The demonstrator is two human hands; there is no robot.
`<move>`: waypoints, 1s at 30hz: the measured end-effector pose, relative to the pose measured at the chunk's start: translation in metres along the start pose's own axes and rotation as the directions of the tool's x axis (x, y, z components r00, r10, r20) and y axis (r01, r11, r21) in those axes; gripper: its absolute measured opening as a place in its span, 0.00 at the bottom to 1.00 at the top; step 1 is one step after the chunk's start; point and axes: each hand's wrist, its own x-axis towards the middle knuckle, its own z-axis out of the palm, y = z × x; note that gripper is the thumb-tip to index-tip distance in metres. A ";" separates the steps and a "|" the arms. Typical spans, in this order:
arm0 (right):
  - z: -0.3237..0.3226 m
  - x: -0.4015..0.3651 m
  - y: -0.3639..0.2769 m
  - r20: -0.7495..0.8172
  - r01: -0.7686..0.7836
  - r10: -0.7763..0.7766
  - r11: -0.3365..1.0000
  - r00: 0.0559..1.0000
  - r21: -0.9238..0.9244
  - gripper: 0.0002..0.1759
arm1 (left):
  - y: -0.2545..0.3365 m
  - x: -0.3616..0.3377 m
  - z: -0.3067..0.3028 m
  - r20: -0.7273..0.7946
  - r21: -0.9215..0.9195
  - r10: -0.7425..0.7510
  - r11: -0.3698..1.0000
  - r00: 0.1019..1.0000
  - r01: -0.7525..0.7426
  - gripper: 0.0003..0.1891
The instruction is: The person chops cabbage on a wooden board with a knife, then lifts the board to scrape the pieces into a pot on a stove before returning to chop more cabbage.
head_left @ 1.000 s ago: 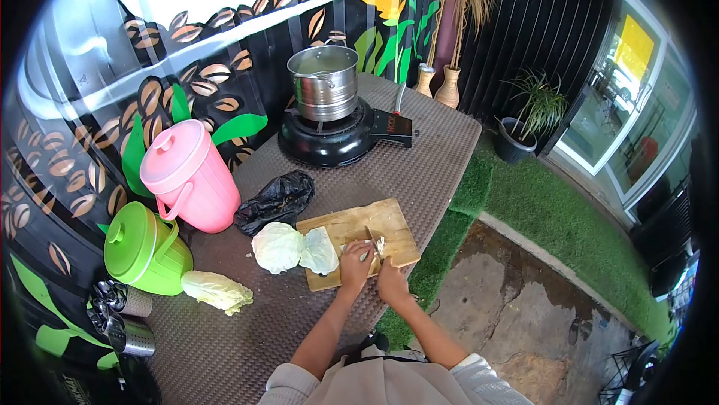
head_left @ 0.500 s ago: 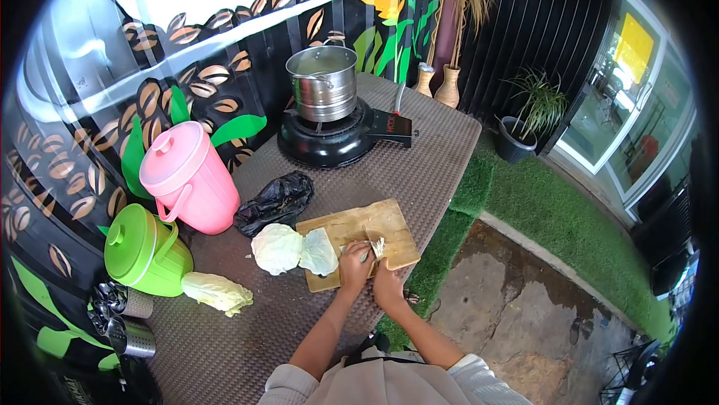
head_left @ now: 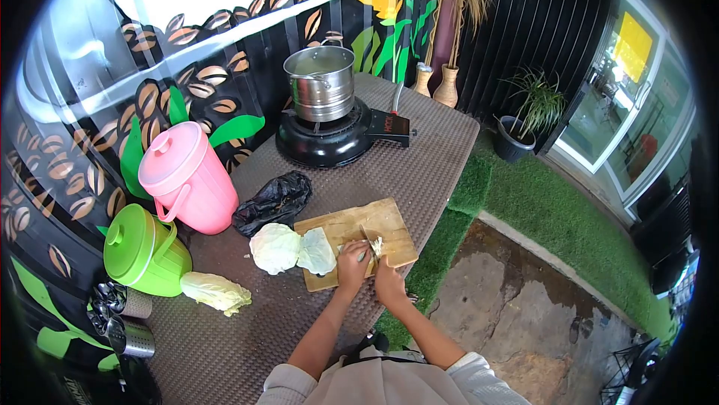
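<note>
My left hand [head_left: 352,264] is closed on a pale piece of cabbage on the wooden cutting board [head_left: 398,234], fingers curled beside the blade. In my right hand [head_left: 389,285] is a knife [head_left: 365,233], its handle hidden by the fist. The blade stands against the cabbage, and thin pale shreds [head_left: 377,243] lie on its right side. Left of my hands, a cut leafy piece [head_left: 317,252] lies over the board's left edge, touching a round pale cabbage [head_left: 273,248] on the table.
A steel pot [head_left: 320,87] sits on a black portable stove [head_left: 323,139] at the back. To the left are a crumpled black bag [head_left: 274,201], a pink lidded jug [head_left: 195,184], a green one [head_left: 150,255], a long cabbage [head_left: 216,293] and utensil holders [head_left: 132,337]. The table [head_left: 442,139] ends right of the board.
The knife blade has tilted slightly to the left, close against my left fingers. Both hands stay at the same place on the board. The whole view has shifted very slightly.
</note>
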 end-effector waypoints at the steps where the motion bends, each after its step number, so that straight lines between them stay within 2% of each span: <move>1: 0.001 0.008 0.004 0.002 -0.002 0.002 1.000 1.000 0.001 0.13 | 0.001 0.000 -0.001 -0.001 0.000 0.003 1.000 1.000 -0.003 0.07; 3: -0.002 0.024 0.015 0.075 0.087 -0.087 0.996 0.993 0.002 0.13 | 0.000 -0.002 -0.001 0.002 0.003 0.008 1.000 1.000 -0.008 0.07; 4: -0.003 0.028 0.020 0.048 0.142 -0.142 0.990 0.989 0.002 0.12 | -0.002 -0.002 0.000 0.006 0.001 -0.004 1.000 1.000 0.004 0.07; 8: -0.008 0.013 0.016 0.056 0.135 -0.132 0.989 0.990 -0.053 0.13 | 0.006 0.000 -0.003 0.005 0.019 -0.023 1.000 1.000 0.023 0.07; 10: 0.002 0.005 0.008 -0.064 0.045 -0.050 0.996 0.997 -0.081 0.13 | 0.001 -0.001 -0.001 -0.006 0.013 0.002 1.000 1.000 -0.002 0.07; 11: 0.001 0.008 0.008 -0.063 0.047 -0.052 0.996 0.997 -0.082 0.13 | -0.001 -0.001 0.001 -0.018 0.008 0.029 1.000 0.999 -0.028 0.07; 13: 0.000 0.018 0.006 0.016 0.051 -0.050 0.997 0.999 -0.060 0.14 | 0.002 -0.001 -0.001 -0.016 0.002 0.005 1.000 1.000 -0.004 0.06; 14: -0.001 0.022 0.009 0.016 0.109 -0.108 0.990 0.994 -0.086 0.15 | 0.004 -0.001 -0.002 -0.013 -0.006 -0.014 1.000 1.000 0.014 0.06; 18: -0.011 0.018 0.009 0.087 0.151 -0.143 0.984 0.986 -0.090 0.17 | 0.003 0.001 -0.003 0.010 -0.016 -0.024 1.000 1.000 0.024 0.06; 20: -0.009 0.002 0.004 0.059 0.058 -0.051 0.992 0.997 -0.115 0.19 | 0.005 0.001 -0.003 0.004 -0.013 -0.043 0.999 0.999 0.043 0.06; 21: 0.000 0.001 0.006 0.060 0.059 -0.053 0.991 0.997 -0.116 0.19 | 0.002 0.001 -0.002 0.002 -0.013 -0.045 0.999 0.999 0.045 0.06; 23: 0.021 0.002 0.011 -0.168 0.081 -0.098 0.991 0.981 -0.102 0.12 | -0.006 0.000 0.001 0.000 0.005 0.017 1.000 1.000 -0.017 0.06; 24: 0.005 0.003 -0.002 -0.030 -0.020 0.019 0.999 0.999 -0.038 0.13 | -0.005 -0.001 0.000 0.001 0.006 0.016 1.000 1.000 -0.016 0.06; 25: 0.002 0.009 -0.001 -0.029 -0.022 0.021 0.999 0.999 -0.036 0.13 | -0.002 -0.001 -0.001 -0.001 0.001 0.020 1.000 1.000 -0.020 0.06; 27: -0.002 0.021 0.009 0.013 0.110 -0.111 0.993 0.994 0.041 0.14 | 0.001 -0.001 -0.003 -0.001 -0.004 0.029 1.000 1.000 -0.029 0.06; 30: 0.000 0.022 0.016 0.020 0.113 -0.113 0.994 0.993 0.011 0.14 | 0.000 -0.001 -0.002 0.021 0.001 -0.027 1.000 0.999 0.027 0.06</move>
